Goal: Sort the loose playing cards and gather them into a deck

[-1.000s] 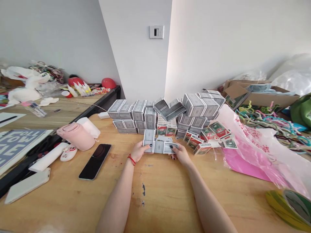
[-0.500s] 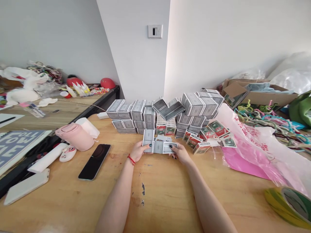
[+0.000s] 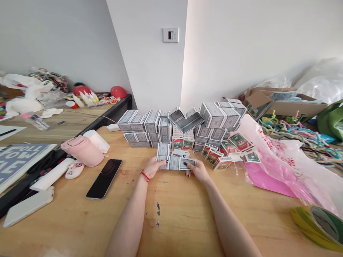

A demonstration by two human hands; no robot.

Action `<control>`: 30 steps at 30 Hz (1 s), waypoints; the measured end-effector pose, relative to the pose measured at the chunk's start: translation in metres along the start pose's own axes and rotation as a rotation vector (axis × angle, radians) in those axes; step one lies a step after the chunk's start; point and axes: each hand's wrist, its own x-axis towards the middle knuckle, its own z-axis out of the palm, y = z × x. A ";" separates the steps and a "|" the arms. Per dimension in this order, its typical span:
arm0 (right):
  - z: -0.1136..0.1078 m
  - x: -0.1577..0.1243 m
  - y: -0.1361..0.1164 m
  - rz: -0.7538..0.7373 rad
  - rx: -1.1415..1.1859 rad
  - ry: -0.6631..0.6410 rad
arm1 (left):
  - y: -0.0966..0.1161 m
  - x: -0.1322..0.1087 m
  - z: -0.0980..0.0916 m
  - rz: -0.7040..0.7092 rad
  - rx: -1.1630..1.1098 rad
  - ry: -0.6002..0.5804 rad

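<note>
Between my two hands is a small structure of grey-backed playing cards (image 3: 174,163), with one card standing up at its left end. My left hand (image 3: 153,167) is closed on that left end, thumb across the front. At the right end my right hand (image 3: 198,169) pinches a card, thumb on its face and fingers underneath. Some cards (image 3: 181,153) with white faces lie just behind the piece. Farther back stand stacked blocks made of cards (image 3: 152,121), and an open V-shaped card piece (image 3: 187,120) rests among them.
Red-and-green card boxes (image 3: 222,162) lie right of my hands, beside a pink plastic bag (image 3: 276,160). A phone (image 3: 104,178) and a pink cup (image 3: 83,150) are on the left. Yellow-green tape (image 3: 305,228) sits at the near right; a cardboard box (image 3: 294,107) stands behind.
The held card piece has tilted slightly, and the upright card leans a little differently. My right thumb has shifted a little left along its card. Both hands keep their hold.
</note>
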 end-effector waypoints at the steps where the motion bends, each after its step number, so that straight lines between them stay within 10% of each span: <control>1: -0.001 0.000 0.000 0.001 0.005 -0.006 | 0.000 0.000 0.000 0.006 0.001 0.003; 30: -0.004 0.001 -0.001 0.053 0.061 -0.076 | -0.009 0.006 0.001 0.177 0.049 0.054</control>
